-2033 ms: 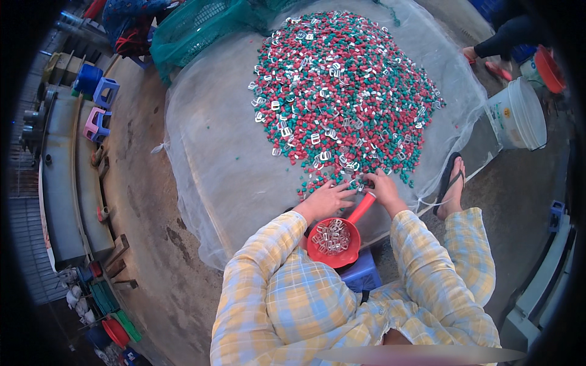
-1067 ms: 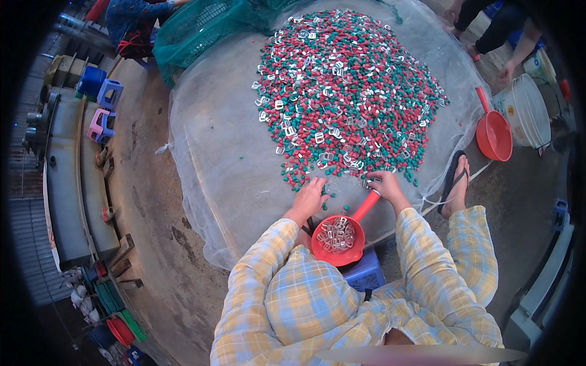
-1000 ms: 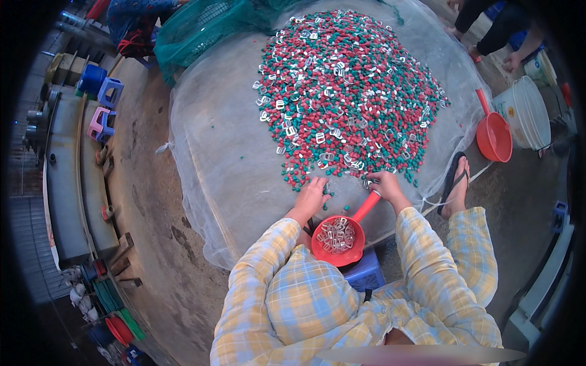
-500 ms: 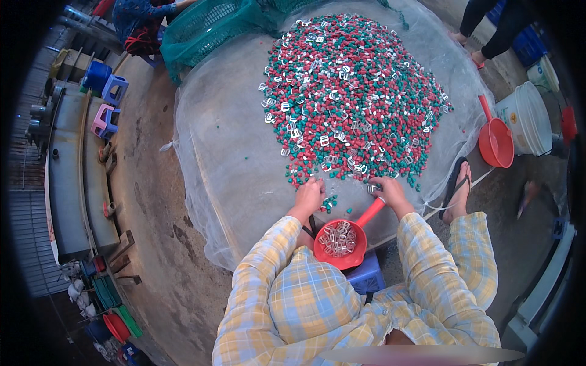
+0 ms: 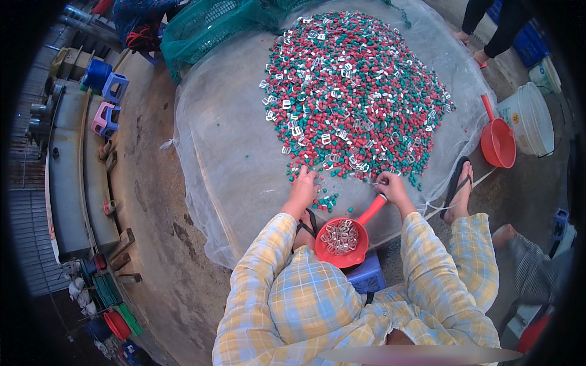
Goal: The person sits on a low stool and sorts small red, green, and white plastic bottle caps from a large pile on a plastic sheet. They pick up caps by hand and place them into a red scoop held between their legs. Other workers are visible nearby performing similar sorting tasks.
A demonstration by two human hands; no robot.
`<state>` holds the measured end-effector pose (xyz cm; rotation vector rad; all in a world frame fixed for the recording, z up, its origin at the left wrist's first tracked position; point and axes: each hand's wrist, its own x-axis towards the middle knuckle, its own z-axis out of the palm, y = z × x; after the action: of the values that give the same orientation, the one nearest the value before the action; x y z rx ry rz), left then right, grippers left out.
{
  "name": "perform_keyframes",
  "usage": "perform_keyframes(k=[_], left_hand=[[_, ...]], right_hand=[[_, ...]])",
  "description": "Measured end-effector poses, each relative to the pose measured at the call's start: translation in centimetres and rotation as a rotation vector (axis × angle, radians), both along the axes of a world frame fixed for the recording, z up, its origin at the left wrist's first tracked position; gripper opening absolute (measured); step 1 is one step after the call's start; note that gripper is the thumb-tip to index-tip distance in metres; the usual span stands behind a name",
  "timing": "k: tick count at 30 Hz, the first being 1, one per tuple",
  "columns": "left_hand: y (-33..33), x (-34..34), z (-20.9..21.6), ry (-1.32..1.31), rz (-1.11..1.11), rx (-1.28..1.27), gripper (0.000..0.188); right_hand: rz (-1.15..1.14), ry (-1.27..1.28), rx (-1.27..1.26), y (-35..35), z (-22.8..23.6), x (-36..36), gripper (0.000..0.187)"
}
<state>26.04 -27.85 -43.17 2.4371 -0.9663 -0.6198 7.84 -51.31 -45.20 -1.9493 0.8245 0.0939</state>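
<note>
A wide heap of small red, green and white pieces (image 5: 360,91), with clear and white slide buckles (image 5: 325,139) strewn through it, lies before me. At the heap's near left edge is my left hand (image 5: 303,188), fingers bent among the pieces; its fingertips are partly hidden. My right hand (image 5: 394,186) is at the near right edge, thumb and fingers pinched together; what they hold is too small to make out. Between my forearms sits a red plastic dipper (image 5: 360,253) with many clear buckles (image 5: 340,237) in it, its handle pointing toward my right hand. A few loose green and red pieces (image 5: 328,202) lie between my hands.
Pale netting sheet (image 5: 226,134) underlies the heap; green netting (image 5: 213,36) is bunched at far left. Another red dipper (image 5: 497,143) and white buckets (image 5: 528,119) stand at right. A blue stool (image 5: 368,274) is under the dipper. Other people are at far left, far right and near right.
My left hand has moved slightly away from me, into the heap's edge. My right hand has shifted a little right; the buckle seen at its fingertips no longer shows. Someone has come in at near right.
</note>
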Motion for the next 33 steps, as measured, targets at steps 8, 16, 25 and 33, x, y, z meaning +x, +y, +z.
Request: perform_keyframes(k=[8,16,25,33], left_hand=[[0.7,0.6,-0.4,-0.071,-0.203,0.009,0.015],[-5.2,1.6,2.2,-0.292,-0.579,-0.099,0.007],[-1.1,2.1,0.6,0.287,-0.052,-0.355,0.016],[1.2,0.6,0.1,0.091,-0.241,-0.231,0.012]], right_hand=[[-0.59,-0.21,1.005,-1.8,2.4,1.6,0.014],[-0.77,-0.487,1.208,-1.8,4.6,2.6,0.011],[-0.576,-0.378,0.742,-1.0,5.0,4.4,0.037],[0.122,0.069,-0.236,4.4,5.0,6.9,0.027]])
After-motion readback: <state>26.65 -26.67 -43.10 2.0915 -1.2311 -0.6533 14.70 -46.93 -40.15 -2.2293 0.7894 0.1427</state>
